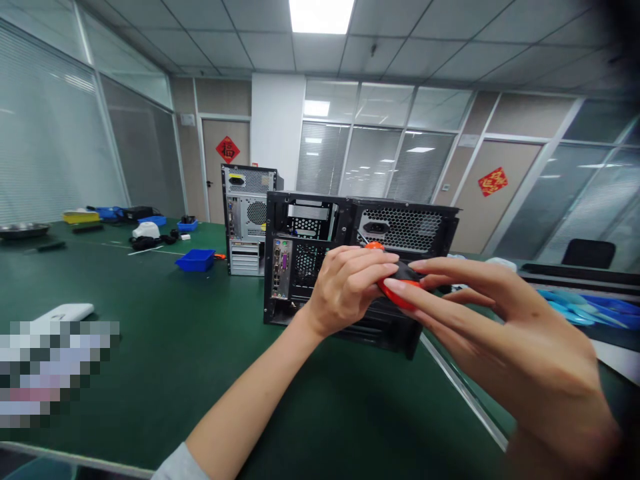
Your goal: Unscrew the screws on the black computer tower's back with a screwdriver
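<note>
A screwdriver with a red and black handle [403, 297] is held in both of my hands before a black computer case [345, 280]. My left hand [347, 283] wraps round the front part of the handle. The fingertips of my right hand [480, 310] pinch its rear end. Its thin shaft points away, toward the power supply [400, 230] at the top right of the case's back. I cannot tell whether the tip touches a screw. Ports on a metal plate [281, 267] show at the left of the case.
Behind it stands a second computer case [245, 220]. A small blue tray [196, 260] lies left of that on the green table [150, 320]. A white object [65, 312] is at the near left. Blue items [585, 310] lie at the right.
</note>
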The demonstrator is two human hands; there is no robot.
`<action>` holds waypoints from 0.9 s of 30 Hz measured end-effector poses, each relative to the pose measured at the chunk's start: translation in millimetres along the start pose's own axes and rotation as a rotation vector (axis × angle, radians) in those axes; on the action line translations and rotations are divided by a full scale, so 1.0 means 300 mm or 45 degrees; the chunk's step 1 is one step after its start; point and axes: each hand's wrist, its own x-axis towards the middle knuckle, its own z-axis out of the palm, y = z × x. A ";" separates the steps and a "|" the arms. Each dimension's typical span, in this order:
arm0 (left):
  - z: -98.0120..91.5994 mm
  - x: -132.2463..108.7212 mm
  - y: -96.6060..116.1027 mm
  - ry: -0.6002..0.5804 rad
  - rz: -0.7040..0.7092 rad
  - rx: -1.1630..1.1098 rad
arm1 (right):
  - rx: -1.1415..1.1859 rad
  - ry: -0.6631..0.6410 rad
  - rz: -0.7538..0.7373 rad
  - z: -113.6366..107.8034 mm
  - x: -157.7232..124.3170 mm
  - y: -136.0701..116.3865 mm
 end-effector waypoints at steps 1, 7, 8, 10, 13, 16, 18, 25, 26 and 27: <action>0.000 -0.001 0.000 0.003 0.002 -0.004 | -0.004 -0.007 -0.009 0.001 -0.002 0.002; 0.003 -0.008 -0.003 -0.002 0.002 -0.016 | -0.051 -0.005 -0.052 0.002 -0.010 0.006; 0.003 -0.009 -0.003 -0.003 0.002 -0.015 | -0.057 -0.003 -0.050 0.001 -0.010 0.005; 0.003 -0.010 -0.004 -0.008 0.000 -0.017 | -0.067 0.001 -0.049 0.000 -0.009 0.003; 0.003 -0.011 -0.003 -0.009 -0.001 -0.017 | -0.070 0.005 -0.051 0.000 -0.006 0.003; 0.004 -0.011 -0.002 -0.009 0.001 -0.007 | -0.066 0.002 -0.051 0.000 -0.003 0.003; 0.003 -0.012 -0.001 -0.012 -0.003 0.004 | -0.075 0.006 -0.051 -0.001 -0.001 0.001; 0.001 -0.015 -0.001 -0.040 -0.021 0.037 | -0.089 0.006 -0.066 -0.004 0.007 -0.004; 0.001 -0.016 -0.002 -0.042 -0.019 0.039 | -0.084 0.005 -0.073 -0.004 0.008 -0.004; 0.001 -0.016 -0.003 -0.045 -0.015 0.038 | -0.081 0.004 -0.075 -0.004 0.008 -0.003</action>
